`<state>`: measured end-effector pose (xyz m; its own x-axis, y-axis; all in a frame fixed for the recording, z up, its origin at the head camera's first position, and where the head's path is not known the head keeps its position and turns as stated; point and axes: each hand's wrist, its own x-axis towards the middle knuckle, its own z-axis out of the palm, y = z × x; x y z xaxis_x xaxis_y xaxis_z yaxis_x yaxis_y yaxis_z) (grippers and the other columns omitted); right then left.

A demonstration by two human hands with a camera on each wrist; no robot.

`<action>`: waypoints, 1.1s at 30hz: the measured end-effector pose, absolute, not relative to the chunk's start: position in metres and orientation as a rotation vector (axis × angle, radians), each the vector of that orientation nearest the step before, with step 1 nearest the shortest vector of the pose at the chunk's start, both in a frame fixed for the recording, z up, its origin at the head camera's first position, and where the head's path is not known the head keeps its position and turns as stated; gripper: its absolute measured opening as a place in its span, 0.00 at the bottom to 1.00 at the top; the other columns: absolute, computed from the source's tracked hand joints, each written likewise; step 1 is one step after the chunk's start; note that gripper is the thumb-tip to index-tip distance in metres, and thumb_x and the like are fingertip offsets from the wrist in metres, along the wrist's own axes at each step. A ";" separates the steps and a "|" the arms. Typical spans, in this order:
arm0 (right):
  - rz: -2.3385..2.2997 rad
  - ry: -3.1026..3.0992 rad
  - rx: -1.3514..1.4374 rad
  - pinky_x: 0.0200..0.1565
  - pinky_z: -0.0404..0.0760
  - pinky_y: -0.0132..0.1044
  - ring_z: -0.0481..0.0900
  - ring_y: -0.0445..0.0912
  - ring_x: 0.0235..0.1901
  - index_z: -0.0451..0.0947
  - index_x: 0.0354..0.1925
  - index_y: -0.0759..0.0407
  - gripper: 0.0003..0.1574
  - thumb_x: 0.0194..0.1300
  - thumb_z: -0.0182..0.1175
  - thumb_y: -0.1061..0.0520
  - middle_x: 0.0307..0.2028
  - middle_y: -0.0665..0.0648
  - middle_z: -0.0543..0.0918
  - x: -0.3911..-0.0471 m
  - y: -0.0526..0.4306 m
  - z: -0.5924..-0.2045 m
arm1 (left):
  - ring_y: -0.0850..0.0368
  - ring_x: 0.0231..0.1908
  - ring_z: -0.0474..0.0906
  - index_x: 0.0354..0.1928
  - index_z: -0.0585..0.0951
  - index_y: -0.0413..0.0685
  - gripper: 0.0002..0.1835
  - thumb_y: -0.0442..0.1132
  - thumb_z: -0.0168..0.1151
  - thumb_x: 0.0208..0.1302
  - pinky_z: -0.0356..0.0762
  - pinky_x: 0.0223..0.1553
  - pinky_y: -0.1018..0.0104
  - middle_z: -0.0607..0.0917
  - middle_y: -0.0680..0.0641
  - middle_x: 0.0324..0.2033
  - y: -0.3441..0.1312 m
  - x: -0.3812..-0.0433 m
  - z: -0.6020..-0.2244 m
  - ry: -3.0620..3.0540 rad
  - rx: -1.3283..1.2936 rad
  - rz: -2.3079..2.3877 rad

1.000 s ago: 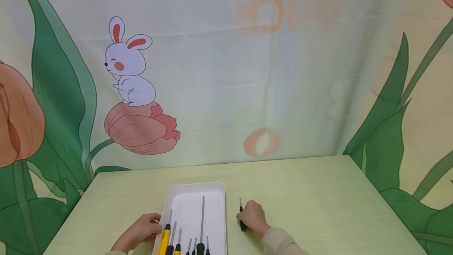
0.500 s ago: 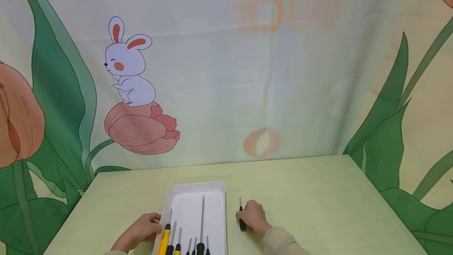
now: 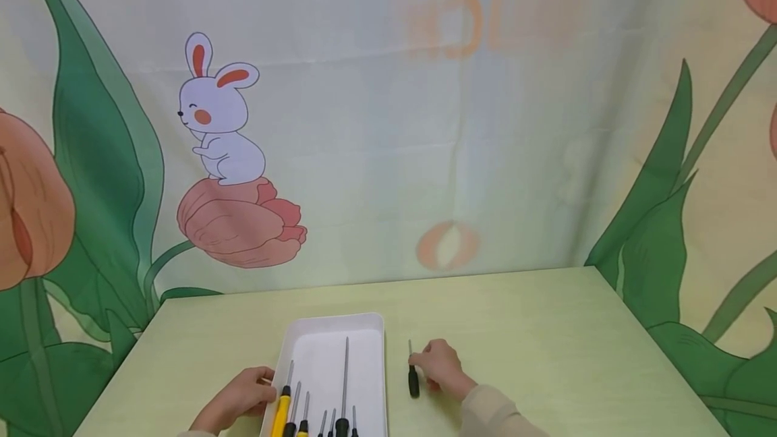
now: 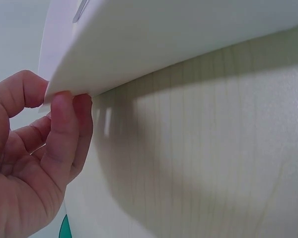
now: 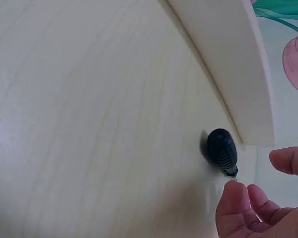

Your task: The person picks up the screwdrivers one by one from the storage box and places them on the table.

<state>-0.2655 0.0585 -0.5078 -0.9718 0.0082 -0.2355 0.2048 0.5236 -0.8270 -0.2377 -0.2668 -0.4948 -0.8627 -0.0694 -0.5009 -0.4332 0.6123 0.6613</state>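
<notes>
My left hand (image 3: 241,393) grips the left rim of a white tray (image 3: 366,356); in the left wrist view its thumb and fingers pinch the tray's edge (image 4: 64,74). On the table right of the tray lies a small black-handled screwdriver (image 3: 414,383), its thin shaft pointing away. My right hand (image 3: 442,363) is just beside its shaft. The right wrist view shows thumb and fingers (image 5: 233,203) spread apart, with the black handle (image 5: 222,148) lying free of them.
Several screwdrivers lie in the tray: a thick yellow one (image 3: 281,413) at the left, a long-shafted black one (image 3: 342,426), and smaller ones near the front. A printed curtain (image 3: 364,120) hangs behind the table's (image 3: 534,342) back edge.
My right hand has loosened from the black screwdriver's handle and moved slightly up and right, leaving the handle uncovered on the table. The left hand still holds the tray.
</notes>
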 end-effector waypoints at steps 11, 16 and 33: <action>-1.626 2.382 0.103 0.15 0.70 0.28 0.68 0.40 0.14 0.73 0.28 0.64 0.09 0.48 0.56 0.58 0.21 0.54 0.74 -0.258 0.053 -0.497 | 0.56 0.30 0.72 0.48 0.70 0.31 0.22 0.32 0.54 0.49 0.77 0.35 0.63 0.77 0.41 0.35 -0.267 -0.238 -0.496 2.406 -0.391 1.159; -1.718 2.296 0.034 0.15 0.71 0.28 0.68 0.39 0.13 0.73 0.29 0.65 0.09 0.48 0.56 0.60 0.20 0.54 0.73 -0.249 0.045 -0.492 | 0.56 0.29 0.72 0.48 0.70 0.31 0.21 0.32 0.54 0.49 0.77 0.35 0.63 0.77 0.41 0.34 -0.268 -0.238 -0.497 2.406 -0.384 1.162; -1.696 2.109 -0.065 0.15 0.73 0.29 0.71 0.41 0.15 0.73 0.28 0.64 0.08 0.49 0.57 0.60 0.21 0.52 0.71 -0.215 0.014 -0.476 | 0.56 0.30 0.72 0.48 0.69 0.31 0.22 0.33 0.54 0.49 0.77 0.36 0.63 0.77 0.40 0.35 -0.266 -0.237 -0.493 2.403 -0.385 1.152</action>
<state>-0.2151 0.0144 -0.4755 -0.9058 -0.2996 -0.2995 0.2283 0.2503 -0.9409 -0.2368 -0.2664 -0.4928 -0.8622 -0.0567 -0.5034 -0.4280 0.6133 0.6639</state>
